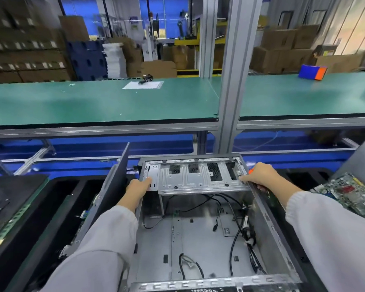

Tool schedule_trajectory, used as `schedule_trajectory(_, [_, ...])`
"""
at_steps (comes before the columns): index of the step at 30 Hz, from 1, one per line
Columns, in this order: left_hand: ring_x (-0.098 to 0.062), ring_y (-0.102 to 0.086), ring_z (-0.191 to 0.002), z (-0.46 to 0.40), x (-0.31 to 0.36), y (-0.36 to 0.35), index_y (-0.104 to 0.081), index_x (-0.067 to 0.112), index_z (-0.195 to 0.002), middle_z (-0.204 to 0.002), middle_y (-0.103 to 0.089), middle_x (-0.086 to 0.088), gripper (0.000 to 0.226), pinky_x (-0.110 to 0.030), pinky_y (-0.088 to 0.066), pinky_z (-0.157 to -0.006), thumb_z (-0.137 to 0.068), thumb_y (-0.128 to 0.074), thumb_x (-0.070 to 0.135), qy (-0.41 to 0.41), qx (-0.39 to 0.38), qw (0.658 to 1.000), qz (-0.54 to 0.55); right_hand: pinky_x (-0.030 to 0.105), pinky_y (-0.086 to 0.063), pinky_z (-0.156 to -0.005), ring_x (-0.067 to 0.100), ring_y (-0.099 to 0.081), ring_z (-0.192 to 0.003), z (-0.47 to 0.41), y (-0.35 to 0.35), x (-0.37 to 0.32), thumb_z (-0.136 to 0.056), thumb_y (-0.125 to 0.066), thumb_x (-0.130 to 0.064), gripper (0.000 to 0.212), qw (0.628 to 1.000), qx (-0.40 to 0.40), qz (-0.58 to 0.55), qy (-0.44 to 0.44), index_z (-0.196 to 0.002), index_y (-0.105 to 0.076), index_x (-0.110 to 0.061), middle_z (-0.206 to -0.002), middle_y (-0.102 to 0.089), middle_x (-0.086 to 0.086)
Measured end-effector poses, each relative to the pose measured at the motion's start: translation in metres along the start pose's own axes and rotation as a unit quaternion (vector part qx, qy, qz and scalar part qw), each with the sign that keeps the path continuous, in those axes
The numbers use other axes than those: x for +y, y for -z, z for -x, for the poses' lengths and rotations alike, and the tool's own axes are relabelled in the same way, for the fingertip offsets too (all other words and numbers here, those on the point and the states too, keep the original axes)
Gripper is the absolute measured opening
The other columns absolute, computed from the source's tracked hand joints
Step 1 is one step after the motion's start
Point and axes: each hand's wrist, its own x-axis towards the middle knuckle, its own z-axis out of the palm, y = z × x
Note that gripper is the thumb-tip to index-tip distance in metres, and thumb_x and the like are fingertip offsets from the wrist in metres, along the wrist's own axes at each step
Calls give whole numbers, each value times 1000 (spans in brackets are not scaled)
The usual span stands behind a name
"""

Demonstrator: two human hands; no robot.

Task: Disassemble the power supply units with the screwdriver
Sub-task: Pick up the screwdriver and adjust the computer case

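Your left hand [138,186] grips the left end of the metal tray [200,178] at the far end of the open case [270,226]. Your right hand [261,175] presses on the tray's right edge, fingers curled round the screwdriver [250,171]; only its orange tip shows. No power supply is visible here. Looks like you're freeing the tray first. Next: check the screws are out, then lift both ends evenly, clear of the cables [238,232] underneath.

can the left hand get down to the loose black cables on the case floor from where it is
Probably yes: the left hand rests on the drive bracket, and the case is open-topped, so nothing covers the black cables below.
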Motion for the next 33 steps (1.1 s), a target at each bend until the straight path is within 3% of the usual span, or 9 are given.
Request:
schedule_trajectory(4, [-35,-56,-114,-7,-1,-1,-53,-6,-128,-125,-59,-22,51,-40,-43,-99,-97,-56,34,-11,6,1000,14,19,-40,-40,17,-47,-37,-11,-4,0,-80,-69,-34,34,1000,0,13,4,-64,-50,-11,-51,-54,6])
schedule_trajectory(8, [-31,-59,-99,-8,-2,-3,-57,-5,-122,-111,-64,-19,42,-33,-43,-80,-98,-55,30,-25,16,999,27,18,-38,-38,16,-46,-36,-17,-4,-1,-81,-69,-30,29,1000,-1,7,19,-75,-53,-7,-52,-54,6])
schedule_trajectory(12, [-28,-60,-86,-8,4,0,-59,-7,-119,-97,-65,-18,37,-35,-46,-75,-99,-54,24,-35,13,999,37,17,-36,-37,14,-46,-33,-20,-4,7,-81,-70,-29,32,999,12,-4,33,-65,-49,-10,-47,-52,4])
schedule_trajectory(18, [-31,-59,-89,8,39,6,-62,5,-95,-95,-64,-15,27,-37,-47,-78,-99,-49,28,-126,45,989,56,30,-48,-52,24,-52,-48,-14,35,12,-79,-70,-38,42,992,103,-11,68,-60,-46,-9,-54,-52,8])
schedule_trajectory(21, [-25,-52,-81,25,67,10,-54,13,-79,-80,-54,-4,32,-36,-48,-75,-98,-47,39,-194,93,975,57,27,-29,-42,21,-43,-44,-5,61,14,-81,-69,-33,50,976,181,-37,112,-49,-37,-12,-43,-39,3])
schedule_trajectory(26, [-32,-60,-95,52,92,11,-60,2,-101,-92,-63,-15,56,-40,-47,-79,-89,-57,56,-279,207,929,127,35,-23,-51,30,-40,-48,8,74,12,-88,-63,-31,49,920,338,-74,186,-52,-46,-1,-46,-44,14])
schedule_trajectory(28, [-5,-59,-78,59,92,10,-60,13,-93,-81,-61,-2,42,-26,-47,-75,-88,-60,55,-329,225,903,161,34,-22,-54,26,-34,-46,10,66,13,-88,-64,-32,45,892,385,-104,212,-54,-46,-8,-43,-39,2])
schedule_trajectory(30, [9,-54,-72,61,85,8,-60,20,-97,-80,-59,11,34,-16,-46,-69,-86,-63,52,-358,228,888,178,33,-20,-56,26,-34,-47,10,51,18,-88,-65,-31,33,863,421,-145,237,-63,-54,-13,-44,-36,-6])
schedule_trajectory(33, [-7,-56,-116,59,62,2,-51,10,-134,-124,-62,0,67,-28,-43,-103,-83,-66,52,-337,213,898,189,32,-22,-54,27,-38,-47,8,20,27,-88,-61,-33,21,837,437,-197,264,-81,-64,-14,-46,-39,0])
